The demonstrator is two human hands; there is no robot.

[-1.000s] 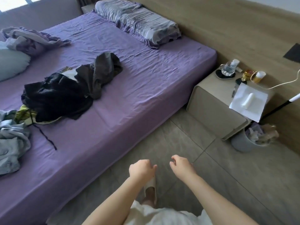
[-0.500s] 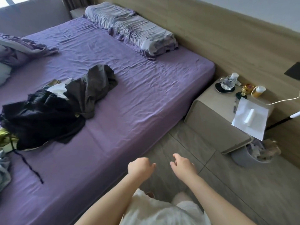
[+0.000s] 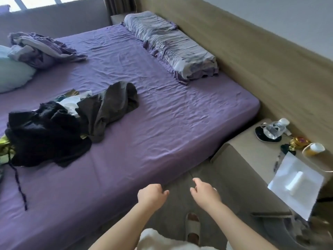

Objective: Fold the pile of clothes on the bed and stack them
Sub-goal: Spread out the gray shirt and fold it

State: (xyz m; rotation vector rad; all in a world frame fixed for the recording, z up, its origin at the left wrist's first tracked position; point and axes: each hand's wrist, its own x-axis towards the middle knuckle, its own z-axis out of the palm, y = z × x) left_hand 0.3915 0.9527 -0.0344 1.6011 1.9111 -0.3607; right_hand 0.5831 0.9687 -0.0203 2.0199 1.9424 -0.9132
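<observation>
Fingers of both my hands loosely curled, holding nothing. Left hand (image 3: 151, 195) and right hand (image 3: 204, 194) hang side by side in front of me, apart from each other, over the floor (image 3: 180, 210) at the near edge of the bed (image 3: 162, 123). Neither touches the bed or any cloth.

Pile of clothes (image 3: 59, 127) lies on the purple sheet, well to the left of my left hand and farther away. It is unfolded: a black garment (image 3: 41, 139) toward the left edge, a dark grey garment (image 3: 110, 107) draped from it toward the middle of the bed, a bit of white cloth (image 3: 70, 105) showing between them. A dark cord (image 3: 19, 188) trails from the pile toward the near edge.

Beyond the pile, far left: a crumpled lilac blanket (image 3: 41, 49) and a pale blue pillow (image 3: 12, 76). Straight ahead, far from both hands, a grey-and-lilac pillow (image 3: 173, 47) against the headboard (image 3: 252, 56).

Right of my right hand: a bedside cabinet (image 3: 239, 177), with a white sheet of paper (image 3: 292, 188), a glass jug (image 3: 273, 129) and small jars on top. My slippered foot (image 3: 193, 226) is on the floor below my hands.
</observation>
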